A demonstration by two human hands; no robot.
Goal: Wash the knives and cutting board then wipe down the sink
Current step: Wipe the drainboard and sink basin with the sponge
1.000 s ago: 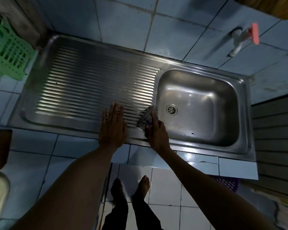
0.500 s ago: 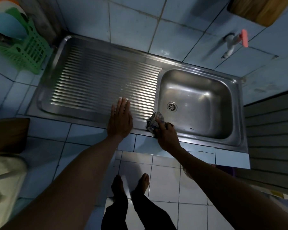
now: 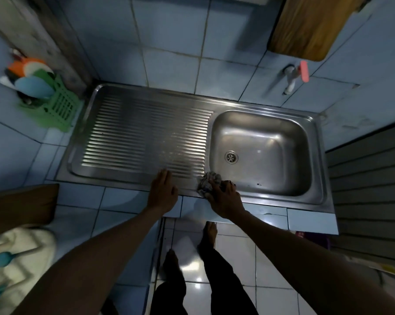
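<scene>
Since the earlier frames, my right hand (image 3: 223, 197) has slid the cloth (image 3: 209, 183) rightward along the front rim of the sink (image 3: 323, 160), from the ribbed drainboard (image 3: 146, 137) to the near-left corner of the basin (image 3: 267, 151); my left hand (image 3: 162, 192) has stayed on the front rim.

Sink: one pressed sheet of brushed stainless steel, rectangular, with rounded corners. Drainboard on the left carries parallel raised ribs; a dull, speckled patch shows on the ribs near the basin. Basin on the right is smooth, with a round perforated drain (image 3: 231, 157) toward its left side and a few dark specks near its front wall.

Cloth: crumpled, grey patterned fabric, lying on the rim strip between drainboard and basin. My right fingers are curled over it and press it onto the steel.

Left hand: flat, palm down, fingers straight and held together, fingertips reaching the first ribs.

Edges and room: the sink's front rim meets the blue tiled worktop (image 3: 128, 201). The drainboard surface and basin floor are open to both hands. A green slatted rack (image 3: 60, 108) with coloured plates stands just beside the sink's left end. A white tap (image 3: 292, 78) with a pink handle projects from the tiled wall above the basin. A wooden cutting board (image 3: 305, 26) hangs on the wall at upper right, well apart from the hands.
</scene>
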